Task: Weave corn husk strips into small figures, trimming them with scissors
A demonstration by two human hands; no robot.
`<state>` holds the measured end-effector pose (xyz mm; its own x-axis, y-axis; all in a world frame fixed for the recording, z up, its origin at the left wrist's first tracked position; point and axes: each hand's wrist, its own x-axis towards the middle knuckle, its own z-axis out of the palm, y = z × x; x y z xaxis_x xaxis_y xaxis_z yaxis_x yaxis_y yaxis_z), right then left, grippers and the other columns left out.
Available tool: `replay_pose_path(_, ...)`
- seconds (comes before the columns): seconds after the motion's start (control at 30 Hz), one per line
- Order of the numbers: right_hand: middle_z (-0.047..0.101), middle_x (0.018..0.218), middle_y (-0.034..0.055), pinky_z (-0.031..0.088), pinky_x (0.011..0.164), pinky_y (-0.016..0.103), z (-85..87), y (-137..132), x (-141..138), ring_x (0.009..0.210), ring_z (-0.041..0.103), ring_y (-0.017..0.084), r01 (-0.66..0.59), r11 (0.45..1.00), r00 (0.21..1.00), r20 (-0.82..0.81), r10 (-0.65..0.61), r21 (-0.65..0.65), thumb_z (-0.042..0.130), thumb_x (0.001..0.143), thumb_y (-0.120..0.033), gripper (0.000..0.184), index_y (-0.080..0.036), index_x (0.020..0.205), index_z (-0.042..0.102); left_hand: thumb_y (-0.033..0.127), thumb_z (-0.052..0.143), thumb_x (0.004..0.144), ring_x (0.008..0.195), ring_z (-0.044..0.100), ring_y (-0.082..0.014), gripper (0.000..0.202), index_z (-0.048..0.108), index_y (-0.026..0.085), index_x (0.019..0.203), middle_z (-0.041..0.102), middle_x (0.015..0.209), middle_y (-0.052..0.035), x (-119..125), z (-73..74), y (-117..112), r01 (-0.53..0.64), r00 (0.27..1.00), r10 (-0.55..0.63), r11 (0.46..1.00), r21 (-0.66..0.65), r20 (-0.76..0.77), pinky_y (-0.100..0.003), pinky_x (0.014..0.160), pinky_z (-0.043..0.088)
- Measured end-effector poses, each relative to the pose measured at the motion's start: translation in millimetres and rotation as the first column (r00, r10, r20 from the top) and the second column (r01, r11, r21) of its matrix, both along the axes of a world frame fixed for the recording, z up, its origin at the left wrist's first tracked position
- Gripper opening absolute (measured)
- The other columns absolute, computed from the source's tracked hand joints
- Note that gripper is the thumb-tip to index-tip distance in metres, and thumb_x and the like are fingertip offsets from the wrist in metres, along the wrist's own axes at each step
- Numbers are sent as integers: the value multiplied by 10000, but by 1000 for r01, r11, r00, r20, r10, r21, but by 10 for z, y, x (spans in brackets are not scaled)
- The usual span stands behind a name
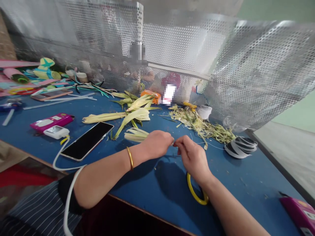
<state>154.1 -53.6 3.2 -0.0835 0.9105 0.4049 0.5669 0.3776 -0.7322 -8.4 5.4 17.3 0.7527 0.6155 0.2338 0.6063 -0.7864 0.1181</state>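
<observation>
A: Biggest thing first?

B: The blue desk (147, 183). Towards its far side lies a loose pile of pale husks (137, 114), stems and leaves crossing at several angles.

A: Then?

B: A black phone (86, 141), flat, its long axis slanting away to the right.

A: And the hands?

B: The right hand (193, 157) has a narrow grip: thumb and forefinger meet, and whatever sits between them is too small to tell. The left hand (157, 144) is just beside it, fingertips nearly touching. That grip is curled closed on a husk bundle (135, 134), though the knuckles cover the contact.

A: Which way does the bundle point?

B: Its long axis runs left to right across the desk, nearer than the pile. The loose, fanned ends point left; the other end disappears behind the left hand.

A: Anything smaller?

B: A yellow ring (192, 193) below the right hand, partly hidden by the wrist; I can't tell whether it's held. Last, a thin white thread (213, 146) trails rightward from near that hand.
</observation>
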Motion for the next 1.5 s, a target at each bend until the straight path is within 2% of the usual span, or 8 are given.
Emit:
replay_pose_path(0.2, 554, 639, -30, 296, 472, 225, 123, 140, 224, 474, 376, 76, -302, 888, 835, -545, 71, -346, 647, 815, -382, 243, -195, 698, 547, 112, 541, 855, 780, 643, -135, 205, 696, 196, 751, 713, 802, -16, -66, 184, 14, 401, 908, -333, 869, -291, 256, -210, 732, 420)
replay_pose_path(0.37, 567, 674, -43, 345, 477, 193, 27, 180, 179, 483, 391, 52, -486, 809, 518, -855, -39, -332, 813, 652, -291, 256, -191, 711, 585, 183, 522, 888, 717, 600, -108, 205, 708, 158, 806, 699, 786, -11, -87, 276, 21, 343, 864, -117, 849, -401, 491, -200, 698, 409)
replay_pose_path(0.5, 629, 749, -17, 423, 536, 185, -28, 156, 44, 568, 523, 64, -427, 859, 438, -896, -77, -283, 842, 641, -317, 250, -181, 709, 643, 236, 525, 889, 715, 585, -115, 218, 714, 156, 815, 693, 752, 1, -39, 200, 27, 146, 838, 110, 899, -413, 535, -204, 669, 392)
replay_pose_path(0.83, 686, 761, 9, 476, 635, 250, -133, 98, -108, 655, 649, 129, -190, 949, 587, -804, -96, -251, 777, 708, -409, 264, -184, 735, 642, 155, 508, 854, 727, 619, -144, 237, 719, 178, 749, 723, 764, -21, 57, -32, 60, -122, 879, 220, 962, -246, 423, -237, 650, 375)
replay_pose_path(0.97, 693, 796, 24, 468, 658, 287, -130, 69, -82, 666, 629, 146, -45, 990, 843, -536, -33, -130, 605, 864, -366, 179, -211, 778, 620, 170, 486, 877, 792, 648, -188, 242, 710, 174, 787, 724, 823, -55, 33, -28, 52, -192, 939, 218, 974, -118, 266, -267, 661, 392)
replay_pose_path(1.17, 635, 868, 44, 440, 749, 302, 28, 89, 102, 851, 599, 188, 34, 981, 999, 7, -36, 190, 541, 876, -243, 206, -217, 673, 549, 175, 528, 873, 795, 656, -202, 189, 706, 172, 811, 710, 836, -58, -8, 38, 3, 112, 994, -112, 994, -14, -9, -267, 640, 405)
replay_pose_path(1.3, 569, 661, -2, 399, 592, 279, -12, 221, 252, 606, 497, 147, -9, 994, 988, -156, -8, -108, 603, 820, -352, 193, -207, 693, 584, 139, 556, 876, 816, 651, -155, 177, 708, 169, 791, 713, 830, -28, -31, 127, 1, 321, 945, -306, 937, -135, 118, -221, 706, 418)
replay_pose_path(1.5, 525, 579, -22, 369, 570, 263, -156, 273, 198, 553, 456, 119, -168, 938, 899, -438, 19, -304, 660, 766, -472, 320, -191, 642, 570, 159, 524, 906, 788, 643, -129, 202, 711, 163, 826, 728, 845, -28, -50, 163, 70, 139, 905, -52, 974, -178, 422, -206, 718, 416)
